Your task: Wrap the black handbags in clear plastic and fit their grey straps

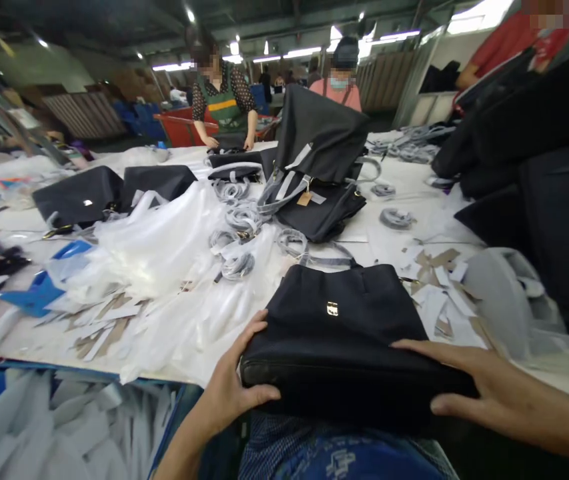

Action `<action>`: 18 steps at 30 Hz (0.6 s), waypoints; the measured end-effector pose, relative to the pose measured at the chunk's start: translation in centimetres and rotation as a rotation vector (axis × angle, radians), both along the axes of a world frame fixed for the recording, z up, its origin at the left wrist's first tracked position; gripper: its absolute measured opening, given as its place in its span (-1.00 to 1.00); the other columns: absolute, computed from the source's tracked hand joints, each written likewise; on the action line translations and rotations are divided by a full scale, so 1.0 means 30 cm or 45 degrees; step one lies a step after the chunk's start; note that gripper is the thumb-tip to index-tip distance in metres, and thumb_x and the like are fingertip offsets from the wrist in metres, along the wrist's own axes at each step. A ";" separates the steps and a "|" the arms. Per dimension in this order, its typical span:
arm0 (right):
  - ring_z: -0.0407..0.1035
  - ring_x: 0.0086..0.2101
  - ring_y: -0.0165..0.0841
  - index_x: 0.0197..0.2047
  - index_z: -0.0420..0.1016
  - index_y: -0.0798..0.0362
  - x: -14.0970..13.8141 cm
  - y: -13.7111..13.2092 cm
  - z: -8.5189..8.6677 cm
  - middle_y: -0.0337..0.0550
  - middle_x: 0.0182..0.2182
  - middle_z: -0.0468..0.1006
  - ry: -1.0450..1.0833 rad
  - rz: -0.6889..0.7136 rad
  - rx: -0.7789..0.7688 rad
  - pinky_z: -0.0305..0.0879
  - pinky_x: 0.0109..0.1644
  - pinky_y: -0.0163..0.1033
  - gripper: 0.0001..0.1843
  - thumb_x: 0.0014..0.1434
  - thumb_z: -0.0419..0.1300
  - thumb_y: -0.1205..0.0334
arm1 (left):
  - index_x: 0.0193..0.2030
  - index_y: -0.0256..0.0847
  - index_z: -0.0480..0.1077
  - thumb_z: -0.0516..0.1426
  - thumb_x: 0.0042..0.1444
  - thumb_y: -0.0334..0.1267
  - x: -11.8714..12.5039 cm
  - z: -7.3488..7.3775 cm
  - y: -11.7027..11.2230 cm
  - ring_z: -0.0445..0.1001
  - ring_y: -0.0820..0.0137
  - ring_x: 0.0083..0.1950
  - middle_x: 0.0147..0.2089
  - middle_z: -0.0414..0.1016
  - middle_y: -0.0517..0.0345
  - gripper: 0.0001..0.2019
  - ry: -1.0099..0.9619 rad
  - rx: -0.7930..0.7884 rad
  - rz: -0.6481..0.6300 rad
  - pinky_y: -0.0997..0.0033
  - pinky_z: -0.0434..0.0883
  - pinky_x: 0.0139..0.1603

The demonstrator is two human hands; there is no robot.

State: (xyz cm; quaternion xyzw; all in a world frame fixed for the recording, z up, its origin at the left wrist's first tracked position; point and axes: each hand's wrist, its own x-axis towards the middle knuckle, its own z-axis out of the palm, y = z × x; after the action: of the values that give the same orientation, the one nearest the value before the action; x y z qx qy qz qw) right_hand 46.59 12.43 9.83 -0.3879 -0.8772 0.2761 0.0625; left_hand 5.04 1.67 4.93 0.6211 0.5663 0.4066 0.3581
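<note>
A black handbag (344,327) with a small gold clasp lies flat at the near edge of the white table (404,180), its base toward me. My left hand (231,383) clasps the bag's near left corner, thumb under the base and fingers along its side. My right hand (484,387) grips the near right corner, fingers on top and thumb at the base edge.
Clear plastic bags (159,247), coiled grey straps (239,220) and paper scraps (434,280) cover the table. More black bags (319,160) lie in the middle and stacked at right (554,167). Two people work at the far side. A bin of white wrapping (64,427) stands at lower left.
</note>
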 end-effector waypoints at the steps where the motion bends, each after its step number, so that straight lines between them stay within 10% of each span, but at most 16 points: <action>1: 0.49 0.05 0.03 0.31 0.37 -0.30 0.026 -0.022 -0.028 -0.16 0.15 0.53 0.024 -0.068 -0.013 0.51 0.07 0.09 -0.29 0.09 0.37 -0.05 | 0.25 -0.03 0.27 0.42 -0.08 0.00 -0.005 0.014 0.012 0.01 -0.01 0.51 0.47 0.14 -0.10 -0.23 0.066 0.028 -0.042 -0.07 0.06 0.47; 6: 0.52 -0.01 0.05 0.07 0.60 -0.14 0.073 -0.075 -0.168 -0.08 0.00 0.64 0.223 -0.427 -0.083 0.47 0.11 0.09 -0.44 0.02 0.37 -0.15 | -0.03 -0.08 0.38 0.45 -0.14 0.00 -0.029 0.014 0.048 0.34 0.02 0.35 0.16 0.52 -0.05 -0.43 0.179 0.102 -0.107 -0.02 0.25 0.37; 11: 0.58 -0.19 -0.05 -0.07 0.58 0.00 0.008 -0.053 -0.289 -0.08 -0.21 0.69 0.336 -0.835 -0.103 0.55 -0.13 -0.04 -0.45 0.10 0.23 -0.28 | -0.01 -0.17 0.44 0.31 0.02 0.09 -0.011 -0.075 0.113 0.57 0.05 0.00 -0.06 0.62 -0.01 -0.51 0.373 -0.153 0.185 0.01 0.44 0.11; 18: 0.60 -0.28 -0.12 -0.17 0.54 -0.18 -0.017 -0.040 -0.318 -0.18 -0.28 0.68 0.425 -0.937 -0.071 0.51 -0.26 -0.17 -0.72 0.21 0.21 -0.15 | 0.05 -0.21 0.47 0.18 0.19 0.00 0.037 -0.057 0.143 0.53 0.13 0.11 0.04 0.59 -0.04 -0.60 0.269 -0.124 0.257 0.12 0.42 0.18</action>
State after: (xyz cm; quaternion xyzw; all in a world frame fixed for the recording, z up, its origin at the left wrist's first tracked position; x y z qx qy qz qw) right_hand 46.08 11.24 0.29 -0.6273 -0.6498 0.3180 0.2883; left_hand 6.14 5.95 3.21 0.5820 0.6796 0.3450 0.2836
